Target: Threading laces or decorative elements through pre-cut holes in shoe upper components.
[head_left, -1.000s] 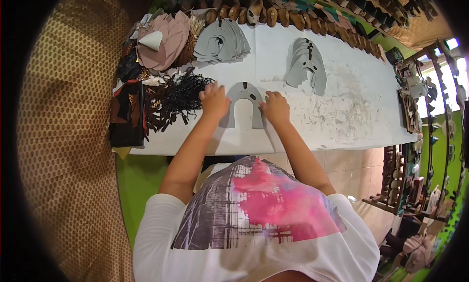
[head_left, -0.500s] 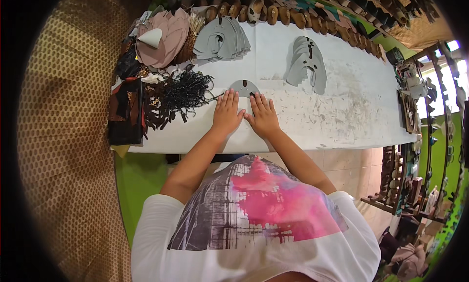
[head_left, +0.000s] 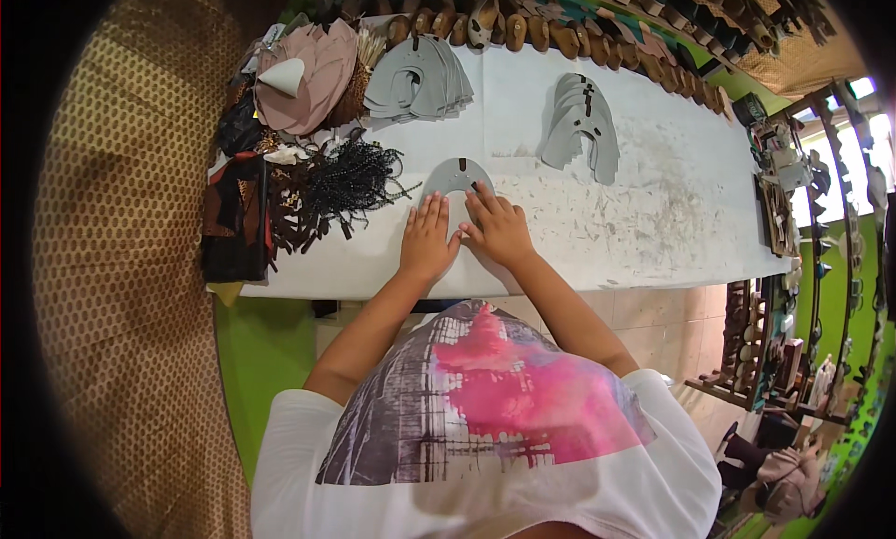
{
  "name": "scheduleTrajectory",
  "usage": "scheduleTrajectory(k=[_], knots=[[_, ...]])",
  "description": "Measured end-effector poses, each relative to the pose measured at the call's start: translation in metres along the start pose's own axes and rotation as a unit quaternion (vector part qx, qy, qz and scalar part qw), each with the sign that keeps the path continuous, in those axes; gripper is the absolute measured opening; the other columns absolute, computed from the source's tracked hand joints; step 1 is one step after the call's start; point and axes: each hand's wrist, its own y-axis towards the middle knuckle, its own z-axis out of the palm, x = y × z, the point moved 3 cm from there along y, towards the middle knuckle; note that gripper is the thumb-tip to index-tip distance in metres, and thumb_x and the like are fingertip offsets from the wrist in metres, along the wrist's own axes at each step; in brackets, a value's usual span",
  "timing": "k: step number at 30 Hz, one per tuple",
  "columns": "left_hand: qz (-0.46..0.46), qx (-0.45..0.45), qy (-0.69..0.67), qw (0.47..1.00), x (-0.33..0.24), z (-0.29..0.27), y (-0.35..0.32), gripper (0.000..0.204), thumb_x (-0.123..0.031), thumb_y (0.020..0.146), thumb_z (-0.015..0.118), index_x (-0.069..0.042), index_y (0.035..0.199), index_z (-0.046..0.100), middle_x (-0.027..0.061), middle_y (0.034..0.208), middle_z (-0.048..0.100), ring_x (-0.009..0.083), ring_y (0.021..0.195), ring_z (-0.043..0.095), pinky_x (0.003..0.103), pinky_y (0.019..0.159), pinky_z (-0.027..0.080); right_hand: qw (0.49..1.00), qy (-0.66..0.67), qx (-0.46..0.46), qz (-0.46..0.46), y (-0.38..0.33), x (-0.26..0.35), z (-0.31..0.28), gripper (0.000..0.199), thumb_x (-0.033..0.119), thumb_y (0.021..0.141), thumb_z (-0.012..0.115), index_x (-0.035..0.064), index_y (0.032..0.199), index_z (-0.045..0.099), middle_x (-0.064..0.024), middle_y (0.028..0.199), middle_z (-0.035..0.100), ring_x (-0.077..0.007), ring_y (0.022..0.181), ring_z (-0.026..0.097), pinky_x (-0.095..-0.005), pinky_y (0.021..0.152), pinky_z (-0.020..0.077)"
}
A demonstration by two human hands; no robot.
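A grey U-shaped piece of sheet material [head_left: 446,177] lies flat on the white-covered table, its curved end pointing away from me. One dark strip sits at the middle of its curve. My left hand [head_left: 428,244] rests flat over its left leg, fingers stretched out. Over the right leg lies my right hand [head_left: 500,229], its fingers slightly spread and the fingertips at a dark mark there. The lower ends of both legs are hidden under my hands. Neither hand grips anything.
Similar grey pieces lie in a fanned stack [head_left: 420,84] at the far left and another [head_left: 574,119] at the far right. Black braided cords [head_left: 355,177] and pink sheet pieces [head_left: 327,77] crowd the left side. Brown shoe lasts [head_left: 563,41] line the back edge. Racks [head_left: 823,250] stand right.
Both hands have slid slightly toward me along the grey piece, showing more of its curve. The right fingers have spread a little. The whole view has shifted slightly.
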Motion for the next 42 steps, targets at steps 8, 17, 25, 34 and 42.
scheduleTrajectory(k=[8, 17, 25, 34, 42], knots=[[-0.003, -0.015, -0.008, 1.0, 0.001, 0.0, 0.0, 0.061, -0.032, 0.084, 0.049, 0.0, 0.134, 0.035, 0.0164, 0.141, 0.033, 0.0276, 0.132, 0.028, 0.045, 0.108, 0.019, 0.988, -0.128, -0.068, -0.05, 0.01, 0.002, 0.009, 0.059, 0.055, 0.081, 0.047, 0.0185, 0.127, 0.05, -0.009, 0.134, 0.045, -0.0239, 0.098, 0.047, -0.0419, 0.085, 0.0345], [0.0, -0.035, -0.013, 0.999, -0.002, -0.004, -0.001, 0.061, -0.032, 0.082, 0.051, -0.001, 0.133, 0.037, 0.0172, 0.139, 0.036, 0.0292, 0.13, 0.032, 0.044, 0.108, 0.021, 0.986, -0.119, -0.105, -0.052, -0.002, 0.004, 0.018, 0.055, 0.051, 0.083, 0.046, 0.0169, 0.127, 0.05, -0.0101, 0.134, 0.045, -0.0301, 0.106, 0.046, -0.0486, 0.089, 0.0319], [0.014, -0.045, -0.016, 0.999, 0.002, 0.0, -0.003, 0.06, -0.036, 0.085, 0.05, 0.0, 0.132, 0.037, 0.0173, 0.14, 0.034, 0.0292, 0.131, 0.031, 0.044, 0.108, 0.021, 0.99, -0.119, -0.06, -0.055, -0.009, 0.003, 0.012, 0.053, 0.046, 0.087, 0.045, 0.0155, 0.13, 0.045, -0.0105, 0.136, 0.042, -0.0302, 0.113, 0.043, -0.0494, 0.096, 0.0287], [0.008, 0.088, -0.249, 0.964, 0.053, -0.038, -0.004, 0.03, -0.025, 0.083, 0.058, -0.003, 0.102, 0.063, 0.0134, 0.117, 0.056, 0.0315, 0.108, 0.052, 0.039, 0.093, 0.04, 0.999, -0.046, -0.015, 0.0, -0.014, 0.001, 0.008, 0.05, 0.039, 0.09, 0.042, 0.0115, 0.132, 0.042, -0.0106, 0.14, 0.036, -0.0283, 0.128, 0.034, -0.0493, 0.106, 0.0194], [-0.251, -0.212, -0.012, 0.944, 0.115, -0.101, -0.05, 0.013, -0.015, 0.075, 0.063, -0.007, 0.085, 0.061, 0.0109, 0.114, 0.054, 0.029, 0.108, 0.047, 0.043, 0.092, 0.034, 0.999, -0.015, -0.027, 0.015, -0.013, 0.004, 0.003, 0.046, 0.034, 0.088, 0.049, 0.0113, 0.128, 0.046, -0.0092, 0.138, 0.039, -0.0258, 0.127, 0.034, -0.0473, 0.107, 0.0186]])
